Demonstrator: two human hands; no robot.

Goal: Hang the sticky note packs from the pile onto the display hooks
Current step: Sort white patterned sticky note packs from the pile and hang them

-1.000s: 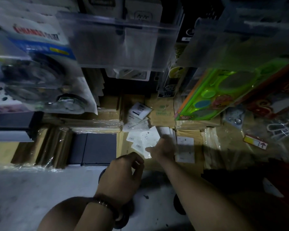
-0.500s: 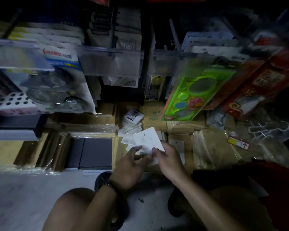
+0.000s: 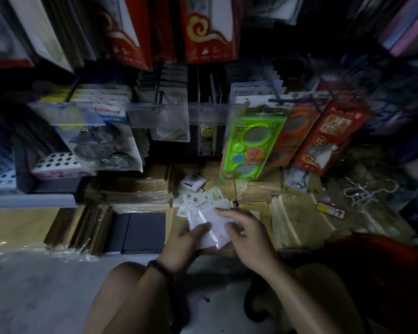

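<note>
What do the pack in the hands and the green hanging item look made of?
Pack: white paper in a clear glossy plastic sleeve, judging by the glare streak near its edge. Green item: likely translucent hard plastic, bright and shiny with round cut-outs; blur leaves it uncertain.

Blurred red brand txt on blue-white pack (image 3: 110,112); arrow on yellow label (image 3: 331,209)

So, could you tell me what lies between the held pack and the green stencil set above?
In the head view, the sticky note pile lies between the held pack and the green stencil set.
</note>
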